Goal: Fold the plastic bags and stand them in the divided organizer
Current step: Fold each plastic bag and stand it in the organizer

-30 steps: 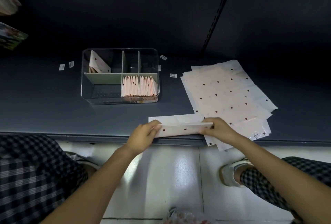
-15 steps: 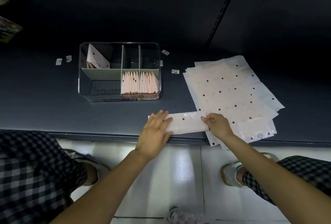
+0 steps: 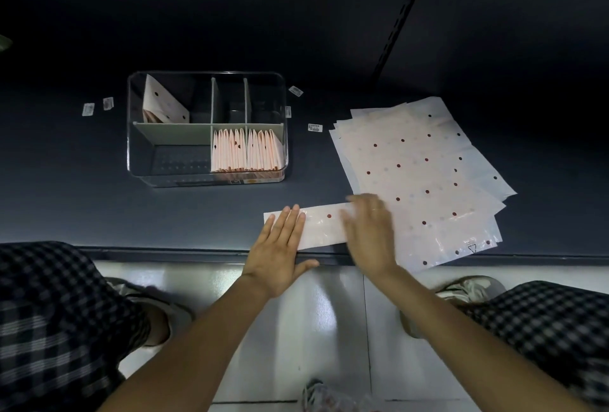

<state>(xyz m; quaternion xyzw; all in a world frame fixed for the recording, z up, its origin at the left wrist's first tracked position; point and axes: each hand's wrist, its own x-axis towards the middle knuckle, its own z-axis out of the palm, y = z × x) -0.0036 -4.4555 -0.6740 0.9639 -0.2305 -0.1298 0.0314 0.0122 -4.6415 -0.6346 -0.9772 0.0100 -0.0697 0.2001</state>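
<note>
So the person was crouched at the edge of a dark desk (image 3: 82,207), both hands flat on a folded strip of plastic bag (image 3: 321,225) lying right along the front edge. Left hand (image 3: 280,253) had its fingers straight and together, pressing down on the strip's left end, no real grip on anything, just a flat palm. Right hand (image 3: 370,233) was blurry but looked spread open too, lying over the strip's right end where it meets the stack of unfolded dotted bags (image 3: 418,174), which sat fanned out just to the right. Further back on the desk was the clear divided organizer (image 3: 131,134). Its front right compartment was packed with folded bags (image 3: 245,152) standing on edge, and one folded bag (image 3: 161,105) leaned tilted in the back left compartment. The front left section and the two narrow ones at the back looked bare from where I stood. A few small labels (image 3: 314,128) were scattered on the desk around the organizer. Checked trousers and shoes showed below on the pale floor (image 3: 329,329).
</note>
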